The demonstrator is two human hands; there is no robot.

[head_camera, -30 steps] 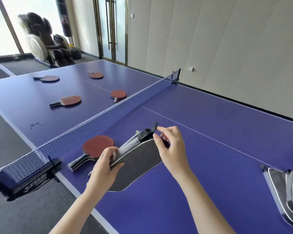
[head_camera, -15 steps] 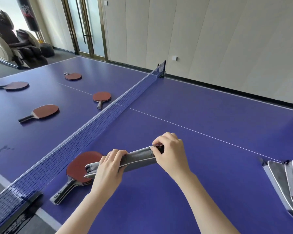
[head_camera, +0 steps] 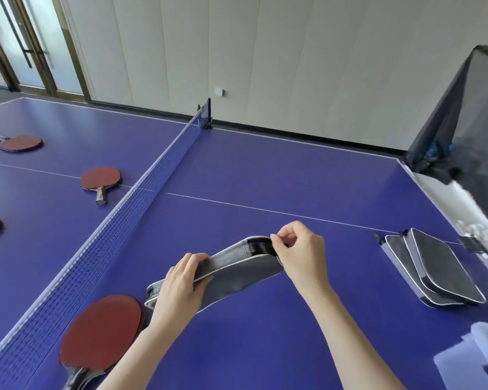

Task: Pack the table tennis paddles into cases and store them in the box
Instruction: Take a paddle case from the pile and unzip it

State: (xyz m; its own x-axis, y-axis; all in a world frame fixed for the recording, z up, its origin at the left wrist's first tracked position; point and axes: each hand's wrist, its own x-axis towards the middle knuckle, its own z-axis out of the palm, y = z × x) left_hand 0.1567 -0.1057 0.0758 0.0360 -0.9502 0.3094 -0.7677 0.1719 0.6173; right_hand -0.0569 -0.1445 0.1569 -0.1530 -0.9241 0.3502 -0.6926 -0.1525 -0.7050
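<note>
Nearest, at the lower left, one red near paddle point(head_camera: 102, 330) lies flat on the blue table point(head_camera: 265, 164), just beside the net point(head_camera: 124, 215), with its handle pointing toward the person. Just past its blade, one grey case point(head_camera: 237, 274) is held tilted between the two hands, its low end almost over the blade and its high end to the right. The left hand point(head_camera: 181, 285) grips the low end, fingers curled over the top edge and thumb against the side facing the camera. The right hand point(head_camera: 302, 254) is at the high end, thumb and forefinger pinching something small at the black strip there; what exactly it pinches is too small to tell. Whether the case has a paddle inside cannot be told. To the right, well apart from the hands, a stack of cases point(head_camera: 434, 266) lies overlapped near the table's end: at least two, perhaps three. Beyond the net lie three far paddles point(head_camera: 100, 178), all red face up, one of them cut off by the left edge of the view. At the far right, a dark mesh point(head_camera: 462, 122) hangs past the table's end.
</note>
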